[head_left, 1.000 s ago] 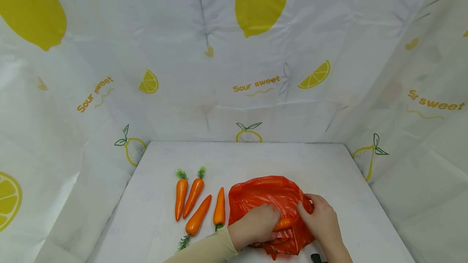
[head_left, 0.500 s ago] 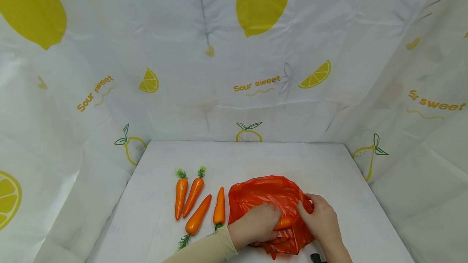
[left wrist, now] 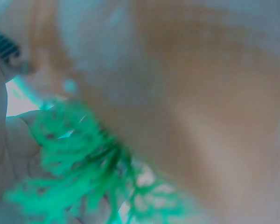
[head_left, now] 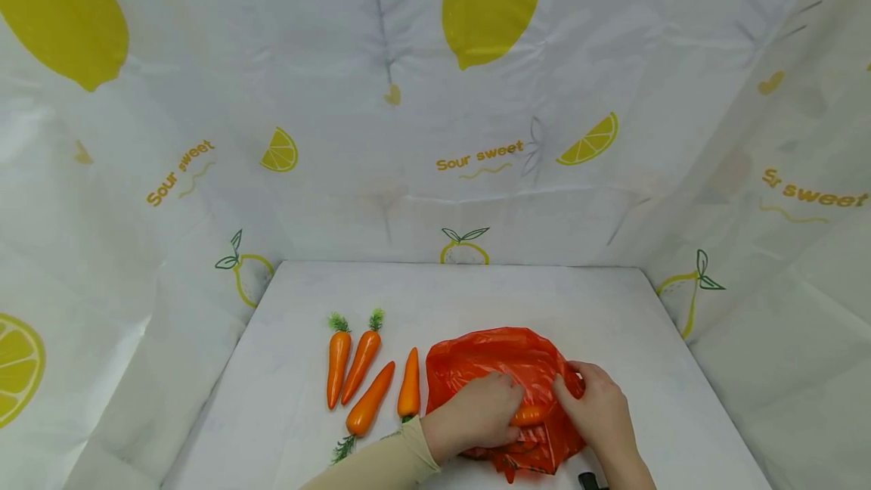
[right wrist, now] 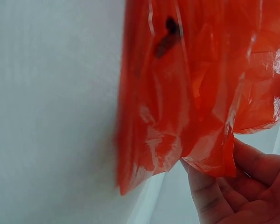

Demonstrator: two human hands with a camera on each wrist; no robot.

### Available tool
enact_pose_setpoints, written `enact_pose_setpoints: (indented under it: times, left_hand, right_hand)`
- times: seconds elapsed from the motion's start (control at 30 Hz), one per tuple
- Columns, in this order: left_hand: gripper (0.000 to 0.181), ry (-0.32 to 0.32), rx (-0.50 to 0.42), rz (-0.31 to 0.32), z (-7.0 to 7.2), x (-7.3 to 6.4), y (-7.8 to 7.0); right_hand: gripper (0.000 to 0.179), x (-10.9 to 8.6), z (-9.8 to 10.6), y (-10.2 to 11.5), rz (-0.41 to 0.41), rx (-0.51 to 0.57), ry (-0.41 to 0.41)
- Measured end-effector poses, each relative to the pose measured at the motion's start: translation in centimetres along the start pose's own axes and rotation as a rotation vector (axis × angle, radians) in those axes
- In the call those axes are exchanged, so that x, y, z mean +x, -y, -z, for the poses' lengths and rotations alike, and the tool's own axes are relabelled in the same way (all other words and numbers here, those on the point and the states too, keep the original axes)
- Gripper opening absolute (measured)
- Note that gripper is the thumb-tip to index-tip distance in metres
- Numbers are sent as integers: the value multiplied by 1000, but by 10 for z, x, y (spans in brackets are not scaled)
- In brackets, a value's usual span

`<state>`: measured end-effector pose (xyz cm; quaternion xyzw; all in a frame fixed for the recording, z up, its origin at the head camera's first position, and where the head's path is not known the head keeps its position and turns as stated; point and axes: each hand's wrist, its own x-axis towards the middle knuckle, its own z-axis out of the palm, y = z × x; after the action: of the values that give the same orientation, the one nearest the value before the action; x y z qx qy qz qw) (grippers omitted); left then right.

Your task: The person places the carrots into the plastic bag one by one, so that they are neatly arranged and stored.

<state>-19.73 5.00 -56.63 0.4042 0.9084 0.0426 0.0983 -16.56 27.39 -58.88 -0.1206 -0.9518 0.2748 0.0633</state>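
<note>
A red plastic bag [head_left: 476, 346] lies on the white table with its mouth spread wide. My left hand [head_left: 479, 407] reaches into that mouth, fingers curled round a carrot [head_left: 529, 416] whose orange body shows beside the thumb. Green carrot leaves [left wrist: 84, 163] stick out close to the palm in the left wrist view. At the bag's right side my right hand [head_left: 599, 407] pinches the rim between thumb and fingers. The right wrist view shows the thin red film [right wrist: 210, 158] between those fingertips. The carrot's far end is hidden by the left hand and the bag.
Left of the bag lie several carrots with green tops, among them a carrot [head_left: 338, 369] at the far left and another carrot [head_left: 409, 384] right beside the bag. A small black object [head_left: 588, 481] sits at the front edge near the right wrist. Lemon-printed sheeting [head_left: 381, 172] surrounds the table.
My left hand has shifted very slightly up inside the bag, still with the carrot. The right hand keeps its hold on the rim.
</note>
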Motion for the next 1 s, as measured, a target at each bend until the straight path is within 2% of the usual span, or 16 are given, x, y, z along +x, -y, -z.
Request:
enact_pose_setpoints:
  times: [0.17,0.4,0.53,0.77,1.0]
  left_hand:
    - [40,-28,-25,-4,11,-7,3]
    - [34,-79,-37,5,41,-23,11]
    - [34,-114,-38,9,53,-29,14]
    - [31,-181,-40,13,60,-39,21]
    - [29,-243,-72,63,72,-55,33]
  right_hand:
    - [58,0,0,1,-2,-1,7]
    - [59,1,0,1,-18,-1,23]
    - [61,1,1,0,-26,-1,30]
    - [60,1,0,-2,-18,-13,18]
    - [58,0,0,0,-6,-15,11]
